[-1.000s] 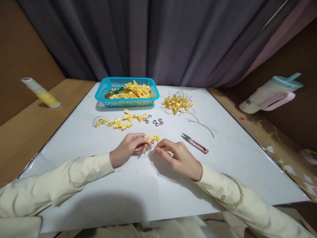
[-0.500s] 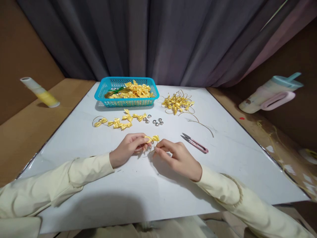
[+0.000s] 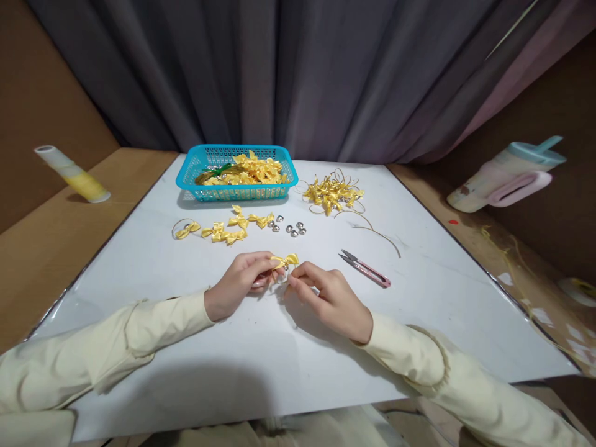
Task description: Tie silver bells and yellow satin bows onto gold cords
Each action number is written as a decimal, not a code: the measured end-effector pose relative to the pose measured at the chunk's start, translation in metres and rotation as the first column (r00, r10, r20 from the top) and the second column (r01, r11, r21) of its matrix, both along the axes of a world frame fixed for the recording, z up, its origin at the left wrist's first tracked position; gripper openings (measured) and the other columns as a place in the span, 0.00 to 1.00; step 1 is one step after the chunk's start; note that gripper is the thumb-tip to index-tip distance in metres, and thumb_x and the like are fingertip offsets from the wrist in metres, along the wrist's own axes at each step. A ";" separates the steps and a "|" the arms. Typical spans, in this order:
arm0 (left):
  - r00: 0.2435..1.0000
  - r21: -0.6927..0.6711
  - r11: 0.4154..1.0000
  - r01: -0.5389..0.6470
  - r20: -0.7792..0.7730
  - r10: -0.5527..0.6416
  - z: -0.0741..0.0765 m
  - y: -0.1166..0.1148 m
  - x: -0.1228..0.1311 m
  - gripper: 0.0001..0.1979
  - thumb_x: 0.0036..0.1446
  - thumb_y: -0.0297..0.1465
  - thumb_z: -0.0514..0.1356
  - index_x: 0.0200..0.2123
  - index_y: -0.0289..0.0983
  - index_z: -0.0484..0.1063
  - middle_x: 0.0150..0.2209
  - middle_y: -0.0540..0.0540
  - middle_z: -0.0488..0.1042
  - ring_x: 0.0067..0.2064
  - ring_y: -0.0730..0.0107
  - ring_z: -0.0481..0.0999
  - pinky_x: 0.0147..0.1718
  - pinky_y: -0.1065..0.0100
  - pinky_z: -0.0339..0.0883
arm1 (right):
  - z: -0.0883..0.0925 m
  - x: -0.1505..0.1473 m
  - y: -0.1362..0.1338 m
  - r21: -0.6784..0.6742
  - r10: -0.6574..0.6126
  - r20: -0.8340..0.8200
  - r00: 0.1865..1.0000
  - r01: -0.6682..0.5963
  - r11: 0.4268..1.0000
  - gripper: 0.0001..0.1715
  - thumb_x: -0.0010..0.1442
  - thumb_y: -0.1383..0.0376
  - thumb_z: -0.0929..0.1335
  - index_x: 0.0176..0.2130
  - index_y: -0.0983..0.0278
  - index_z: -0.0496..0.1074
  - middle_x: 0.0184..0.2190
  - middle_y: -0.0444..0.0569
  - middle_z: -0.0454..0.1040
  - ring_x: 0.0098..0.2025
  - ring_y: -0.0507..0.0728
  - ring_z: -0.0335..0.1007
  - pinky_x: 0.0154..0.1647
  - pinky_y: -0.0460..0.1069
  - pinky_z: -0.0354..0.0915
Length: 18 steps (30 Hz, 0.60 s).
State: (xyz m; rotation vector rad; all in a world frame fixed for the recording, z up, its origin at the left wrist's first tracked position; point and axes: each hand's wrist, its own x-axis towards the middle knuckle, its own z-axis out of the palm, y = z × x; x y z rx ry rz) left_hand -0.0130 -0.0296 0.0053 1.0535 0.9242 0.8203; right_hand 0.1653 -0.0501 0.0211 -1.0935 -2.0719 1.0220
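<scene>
My left hand (image 3: 244,276) pinches a yellow satin ribbon bow (image 3: 290,259) by its left side, above the white table. A small silvery bell hangs under the bow's middle. Close by on the right, my right hand (image 3: 321,292) is closed with thumb and forefinger together on a thin gold cord, which runs from beneath the bow and is partly hidden by the fingers. Beyond my hands lie several loose yellow bows (image 3: 225,233) and several silvery bells (image 3: 295,231). Pink-handled thread snips (image 3: 365,270) rest to the right of my right hand.
A blue plastic basket (image 3: 236,191) holding yellow bows stands at the back. Right of it is a pile of bows with gold cords (image 3: 333,192). Loose cord (image 3: 379,233) lies nearby. A thread cone (image 3: 74,175) stands left, a lidded tumbler (image 3: 505,177) right.
My right hand has shifted slightly left, closer to the bow. The left hand keeps its pinch on the bow. The whole view has drifted a little.
</scene>
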 end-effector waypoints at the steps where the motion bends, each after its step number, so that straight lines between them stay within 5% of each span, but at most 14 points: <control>1: 1.000 -0.013 1.000 -0.006 0.015 0.006 0.000 0.000 0.000 0.12 0.53 0.34 0.56 0.23 0.32 0.68 0.17 0.54 0.58 0.17 0.83 0.49 0.16 0.76 0.39 | -0.001 0.000 -0.001 0.027 -0.002 0.009 1.000 0.002 1.000 0.08 0.63 0.67 0.59 0.33 0.66 0.64 0.26 0.45 0.75 0.23 0.48 0.63 0.25 0.42 0.57; 18: 0.987 -0.190 0.982 0.006 0.160 0.025 0.005 -0.001 0.004 0.12 0.54 0.29 0.53 0.19 0.33 0.62 0.15 0.55 0.52 0.16 0.82 0.44 0.16 0.75 0.37 | -0.008 -0.001 -0.002 0.251 0.006 0.066 0.998 -0.023 0.968 0.08 0.63 0.68 0.58 0.34 0.65 0.64 0.25 0.46 0.71 0.22 0.49 0.62 0.27 0.43 0.58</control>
